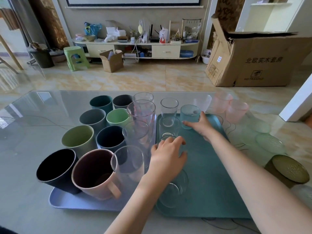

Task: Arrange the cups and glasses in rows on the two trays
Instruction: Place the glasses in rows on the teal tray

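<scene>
Person, two arms in view. Left hand [166, 155]: bare, no ring, glove or watch to be seen; nails short and unpainted where they show. Left forearm [135, 205]: bare from the wrist down to the frame's lower edge, no sleeve or cuff. Right hand [200, 124]: bare, nothing worn on the fingers that show, nails short. Right forearm [249, 176]: bare from the wrist to the frame's lower right corner, no sleeve, strap or bracelet. Clothing: none visible on either arm.
</scene>
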Demonstrator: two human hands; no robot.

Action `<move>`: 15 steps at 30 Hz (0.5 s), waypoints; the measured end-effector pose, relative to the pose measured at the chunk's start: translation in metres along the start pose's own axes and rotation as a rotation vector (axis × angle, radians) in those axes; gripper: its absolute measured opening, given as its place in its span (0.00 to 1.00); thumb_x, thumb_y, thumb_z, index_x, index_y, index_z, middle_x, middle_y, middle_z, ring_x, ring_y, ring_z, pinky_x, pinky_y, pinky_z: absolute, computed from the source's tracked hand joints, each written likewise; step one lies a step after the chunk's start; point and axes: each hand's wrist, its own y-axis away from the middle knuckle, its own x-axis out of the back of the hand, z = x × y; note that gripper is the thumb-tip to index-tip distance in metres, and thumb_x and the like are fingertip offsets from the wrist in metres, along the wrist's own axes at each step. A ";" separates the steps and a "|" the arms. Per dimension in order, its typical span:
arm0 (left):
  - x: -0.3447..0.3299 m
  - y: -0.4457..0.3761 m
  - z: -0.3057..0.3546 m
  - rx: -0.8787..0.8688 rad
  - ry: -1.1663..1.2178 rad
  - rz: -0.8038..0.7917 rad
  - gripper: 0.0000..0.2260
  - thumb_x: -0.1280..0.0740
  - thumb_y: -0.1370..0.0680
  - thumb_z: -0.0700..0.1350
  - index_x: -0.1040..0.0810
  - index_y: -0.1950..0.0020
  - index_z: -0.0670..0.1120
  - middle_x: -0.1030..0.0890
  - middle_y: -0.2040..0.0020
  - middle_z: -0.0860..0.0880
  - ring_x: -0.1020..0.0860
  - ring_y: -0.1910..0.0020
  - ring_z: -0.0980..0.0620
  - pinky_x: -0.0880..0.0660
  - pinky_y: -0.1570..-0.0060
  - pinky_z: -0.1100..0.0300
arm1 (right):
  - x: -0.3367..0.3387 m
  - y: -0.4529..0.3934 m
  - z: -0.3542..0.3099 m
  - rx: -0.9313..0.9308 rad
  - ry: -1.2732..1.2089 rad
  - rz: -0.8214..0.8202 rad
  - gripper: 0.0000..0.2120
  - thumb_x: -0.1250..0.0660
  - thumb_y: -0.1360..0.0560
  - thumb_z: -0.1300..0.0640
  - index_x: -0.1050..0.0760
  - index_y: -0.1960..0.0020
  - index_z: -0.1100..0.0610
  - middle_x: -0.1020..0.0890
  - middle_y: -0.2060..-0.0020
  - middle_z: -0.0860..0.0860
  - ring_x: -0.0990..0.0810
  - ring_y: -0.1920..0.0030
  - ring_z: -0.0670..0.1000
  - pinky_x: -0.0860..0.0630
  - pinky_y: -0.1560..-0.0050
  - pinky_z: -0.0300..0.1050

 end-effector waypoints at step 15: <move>0.013 0.010 0.022 0.002 -0.324 0.008 0.20 0.45 0.21 0.57 0.36 0.32 0.49 0.28 0.36 0.47 0.33 0.36 0.43 0.36 0.41 0.48 | 0.104 0.120 -0.029 0.144 0.468 0.080 0.15 0.28 0.31 0.60 0.24 0.45 0.52 0.19 0.51 0.52 0.23 0.59 0.50 0.30 0.58 0.41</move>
